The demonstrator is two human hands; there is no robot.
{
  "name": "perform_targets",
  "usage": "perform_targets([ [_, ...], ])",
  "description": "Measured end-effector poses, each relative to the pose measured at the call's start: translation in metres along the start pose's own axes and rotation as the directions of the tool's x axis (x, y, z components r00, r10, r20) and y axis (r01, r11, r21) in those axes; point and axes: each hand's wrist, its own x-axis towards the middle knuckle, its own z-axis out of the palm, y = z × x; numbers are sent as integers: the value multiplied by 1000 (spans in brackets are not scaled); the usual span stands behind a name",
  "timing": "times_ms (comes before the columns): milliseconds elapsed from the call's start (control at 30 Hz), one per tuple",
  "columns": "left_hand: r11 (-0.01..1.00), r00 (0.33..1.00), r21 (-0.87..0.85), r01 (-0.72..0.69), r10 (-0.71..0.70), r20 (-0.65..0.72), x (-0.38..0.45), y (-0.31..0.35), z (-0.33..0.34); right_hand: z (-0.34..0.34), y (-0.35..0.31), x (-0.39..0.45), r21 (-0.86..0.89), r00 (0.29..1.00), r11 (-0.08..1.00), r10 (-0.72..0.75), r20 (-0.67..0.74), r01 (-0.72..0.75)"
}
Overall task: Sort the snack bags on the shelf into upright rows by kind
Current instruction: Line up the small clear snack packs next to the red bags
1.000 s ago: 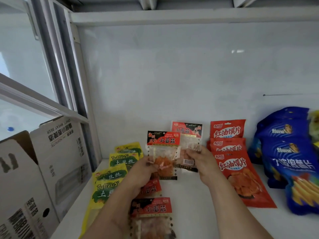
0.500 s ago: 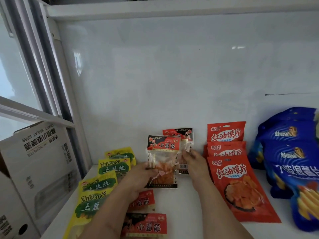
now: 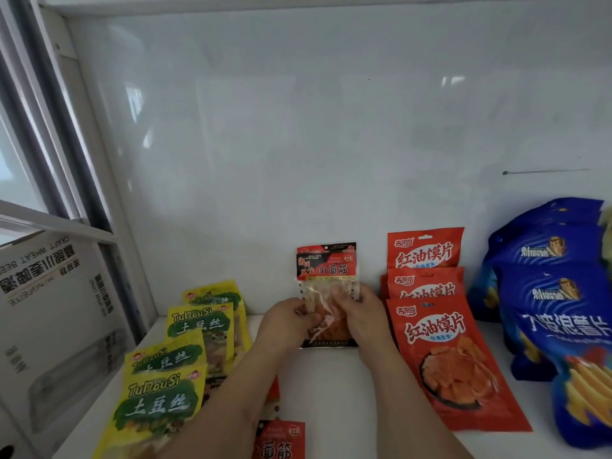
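Two small clear bags with red-and-black tops [image 3: 327, 270] stand upright, one behind the other, against the shelf's back wall. My left hand [image 3: 286, 321] pinches the front bag's lower left side, and my right hand [image 3: 359, 309] grips its right side. More bags of that kind lie flat near the front edge [image 3: 280, 440], partly under my left forearm. Yellow-green bags [image 3: 202, 323] form a leaning row at the left. Red bags [image 3: 427, 279] stand in a row at the right, the front one tilted far back. Blue bags [image 3: 556, 293] stand further right.
The white shelf board [image 3: 331, 385] shows between my forearms. A white back wall [image 3: 331, 144] rises behind the rows. A cardboard box [image 3: 49, 309] stands beyond the shelf's left side post [image 3: 109, 200]. The blue bags reach the frame's right edge.
My hands brought the two clear bags together, the front one now overlapping the rear one, and set them upright against the wall. The camera view shifted left and closer.
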Motion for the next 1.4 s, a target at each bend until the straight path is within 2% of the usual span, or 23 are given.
perform_targets([
  [400,999,997,18,49,-48,-63,12,-2,6,6,11,14,-46,996,998,-39,-77,36],
  [500,994,997,94,54,-50,-50,11,1,2,8,10,9,-145,990,988,-62,-127,44],
  [700,990,998,133,45,-38,-56,3,6,-4,7,5,-8,-247,979,967,-100,-181,53],
  [933,975,996,222,-24,43,-79,-21,8,-14,9,-2,-34,-498,966,867,-108,-233,-23],
  [1033,954,992,294,-56,86,-91,-41,7,-27,14,1,-51,-614,963,789,-148,-225,-22],
  [1200,934,990,348,-78,115,-87,-70,-11,-49,27,-10,-92,-680,964,725,-243,-106,108],
  [1400,951,987,307,-34,80,-138,-111,-31,-73,35,-22,-126,-723,980,680,-200,-21,123],
])
